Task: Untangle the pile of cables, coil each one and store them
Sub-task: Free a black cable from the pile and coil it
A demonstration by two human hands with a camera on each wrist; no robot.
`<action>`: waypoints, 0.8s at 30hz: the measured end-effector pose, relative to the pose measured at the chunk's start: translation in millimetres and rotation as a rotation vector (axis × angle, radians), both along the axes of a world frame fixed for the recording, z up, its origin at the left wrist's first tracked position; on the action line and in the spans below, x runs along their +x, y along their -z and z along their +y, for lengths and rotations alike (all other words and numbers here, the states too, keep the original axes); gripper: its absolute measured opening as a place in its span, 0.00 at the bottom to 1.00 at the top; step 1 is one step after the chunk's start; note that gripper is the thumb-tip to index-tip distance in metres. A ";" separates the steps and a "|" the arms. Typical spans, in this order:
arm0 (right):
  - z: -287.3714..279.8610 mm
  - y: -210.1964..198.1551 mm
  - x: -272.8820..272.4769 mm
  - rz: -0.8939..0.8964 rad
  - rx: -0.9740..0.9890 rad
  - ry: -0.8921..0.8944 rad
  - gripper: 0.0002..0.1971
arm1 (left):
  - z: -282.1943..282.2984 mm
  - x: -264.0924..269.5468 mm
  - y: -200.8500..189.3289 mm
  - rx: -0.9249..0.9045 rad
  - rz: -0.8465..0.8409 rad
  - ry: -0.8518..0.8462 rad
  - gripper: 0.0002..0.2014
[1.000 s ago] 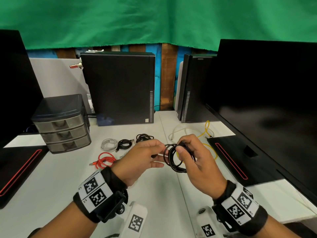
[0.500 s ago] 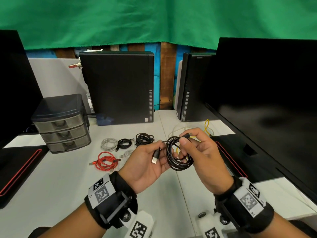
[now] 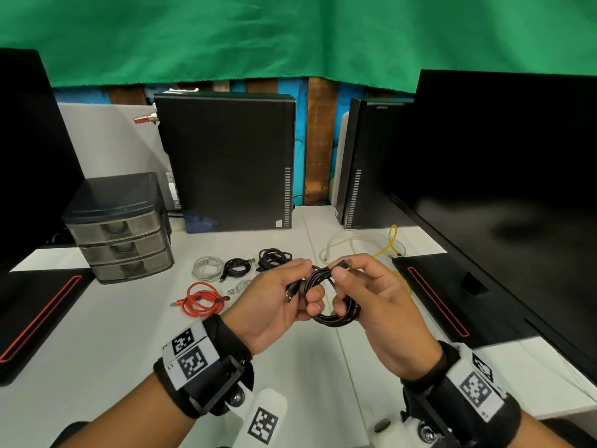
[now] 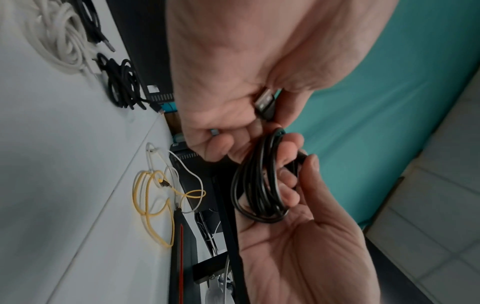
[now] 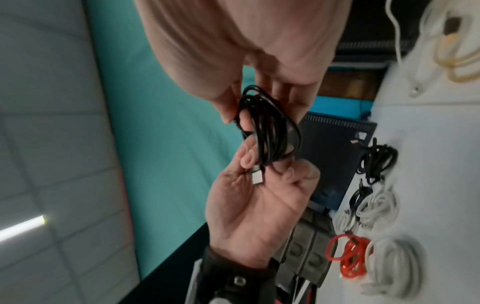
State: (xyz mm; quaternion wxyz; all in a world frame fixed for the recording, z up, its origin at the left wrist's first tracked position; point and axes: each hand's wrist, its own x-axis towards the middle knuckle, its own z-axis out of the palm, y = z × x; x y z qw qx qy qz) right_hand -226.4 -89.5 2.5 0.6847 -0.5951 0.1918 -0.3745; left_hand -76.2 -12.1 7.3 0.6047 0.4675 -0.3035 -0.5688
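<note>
Both hands hold a coiled black USB cable (image 3: pixel 336 316) above the white table (image 3: pixel 97 334). My left hand (image 3: pixel 300 292) pinches its silver USB plug (image 4: pixel 265 101) and curls round one side of the coil. My right hand (image 3: pixel 339 276) pinches the other end at the top, fingers through the loops (image 5: pixel 270 131). Coiled cables lie behind: a white one (image 3: pixel 208 268), two black ones (image 3: pixel 237 266) (image 3: pixel 274 257) and a red one (image 3: pixel 202 299). A yellow cable (image 3: pixel 392 244) and a white cable (image 3: pixel 342 240) lie loose and tangled at the right.
A grey three-drawer unit (image 3: pixel 119 227) stands at the left, drawers closed. Two black computer towers (image 3: pixel 226 163) (image 3: pixel 365 163) stand at the back. A large monitor (image 3: pixel 500 189) fills the right side, its black base (image 3: pixel 445 295) close to my right hand.
The left hand has shifted its grip to the plug end, which now shows between its fingers. The coil has bunched tighter and sits lower between the two hands.
</note>
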 end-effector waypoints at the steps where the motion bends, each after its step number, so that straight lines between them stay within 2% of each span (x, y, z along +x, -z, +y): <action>1: 0.6 0.8 -0.5 0.025 -0.072 0.042 0.06 | 0.8 -0.1 -0.8 0.005 -0.027 0.009 0.12; 2: 1.1 1.4 -1.0 0.046 -0.132 0.071 0.03 | 1.5 0.1 -1.6 0.006 -0.054 0.018 0.13; 8: 4.6 1.1 -0.9 0.126 -0.321 0.097 0.03 | 5.3 4.4 -8.5 0.008 -0.223 0.044 0.13; 11: 1.9 3.4 -1.5 0.179 -0.352 0.046 0.06 | 4.6 3.1 -7.3 0.020 -0.365 0.042 0.13; 13: 1.6 4.1 -1.4 0.226 -0.438 0.033 0.08 | 4.1 -2.0 -7.5 0.020 -0.403 0.025 0.13; 18: 0.6 18.4 -4.8 0.376 -0.771 0.175 0.10 | 5.7 -16.8 -4.9 0.053 -0.274 -0.024 0.13; 20: -2.9 24.9 -7.3 0.381 -0.800 0.189 0.10 | 7.4 -16.4 -3.3 0.077 -0.156 0.034 0.13; 22: -5.6 26.0 -7.5 0.363 -0.779 0.197 0.10 | 8.8 -15.8 -1.6 0.088 -0.066 0.091 0.09; 24: -5.7 21.8 -6.9 0.339 -0.732 0.193 0.11 | 7.8 -16.7 2.0 0.067 -0.035 0.068 0.06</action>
